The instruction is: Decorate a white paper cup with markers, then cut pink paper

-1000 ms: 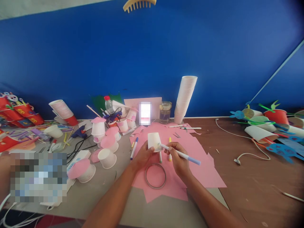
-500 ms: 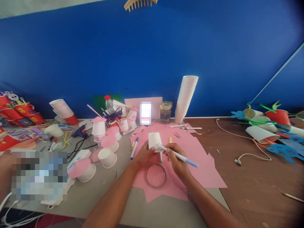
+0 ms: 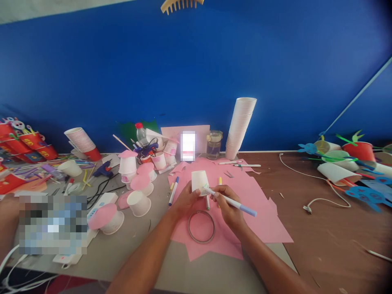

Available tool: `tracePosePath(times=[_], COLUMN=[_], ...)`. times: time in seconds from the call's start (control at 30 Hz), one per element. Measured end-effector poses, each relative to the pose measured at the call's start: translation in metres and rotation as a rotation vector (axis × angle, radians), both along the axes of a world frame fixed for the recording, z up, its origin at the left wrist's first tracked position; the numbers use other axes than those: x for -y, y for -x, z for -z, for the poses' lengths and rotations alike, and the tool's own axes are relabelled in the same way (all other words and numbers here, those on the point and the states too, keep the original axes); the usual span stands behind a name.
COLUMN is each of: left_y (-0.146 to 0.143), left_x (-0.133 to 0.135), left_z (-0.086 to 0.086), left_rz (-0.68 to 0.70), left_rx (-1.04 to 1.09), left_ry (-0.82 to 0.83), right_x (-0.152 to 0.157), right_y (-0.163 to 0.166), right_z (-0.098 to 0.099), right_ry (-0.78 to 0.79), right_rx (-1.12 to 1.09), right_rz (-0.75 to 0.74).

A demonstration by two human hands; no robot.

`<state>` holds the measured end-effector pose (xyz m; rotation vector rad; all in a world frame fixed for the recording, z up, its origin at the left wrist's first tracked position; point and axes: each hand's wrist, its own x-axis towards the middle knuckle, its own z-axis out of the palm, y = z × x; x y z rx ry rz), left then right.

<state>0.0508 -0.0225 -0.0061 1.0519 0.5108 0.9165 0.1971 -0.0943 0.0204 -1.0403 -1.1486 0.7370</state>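
My left hand [image 3: 185, 201] is closed around a small white paper cup [image 3: 199, 181], held bottom up above the pink paper sheets [image 3: 260, 212]. My right hand [image 3: 228, 206] grips a white marker with a blue end [image 3: 232, 201]; its tip touches the cup's lower side. A thin ring [image 3: 200, 227] lies on the pink paper just below both hands. Loose markers [image 3: 173, 190] lie beside the cup on the paper.
A tall stack of white cups [image 3: 240, 126] leans at the back, next to a glass jar [image 3: 213, 144] and a plastic bottle [image 3: 140, 134]. Pink-topped cups [image 3: 107, 218] and a glue gun [image 3: 102, 169] sit left. Decorated cups [image 3: 337, 163] and a white cable [image 3: 312, 188] lie right.
The marker tip shifted slightly along the cup's side; both hands stay almost in place.
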Motion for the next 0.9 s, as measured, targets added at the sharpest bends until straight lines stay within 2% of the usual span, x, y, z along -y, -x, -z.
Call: tracePosePath(times=[0.7,0.9], left_y=[-0.0001,-0.0021], left_x=[-0.0014,0.0], left_z=[0.0033,-0.0023], left_rz=[0.002,0.032], left_rx=[0.005,0.018], left_ry=[-0.004,-0.016], right_x=[-0.0001,-0.001], right_y=[-0.0019,-0.0025], right_z=[-0.0048,-0.0028], right_ry=[0.022,0.054], right_rx=[-0.061,-0.052], right_rz=[-0.031,-0.022])
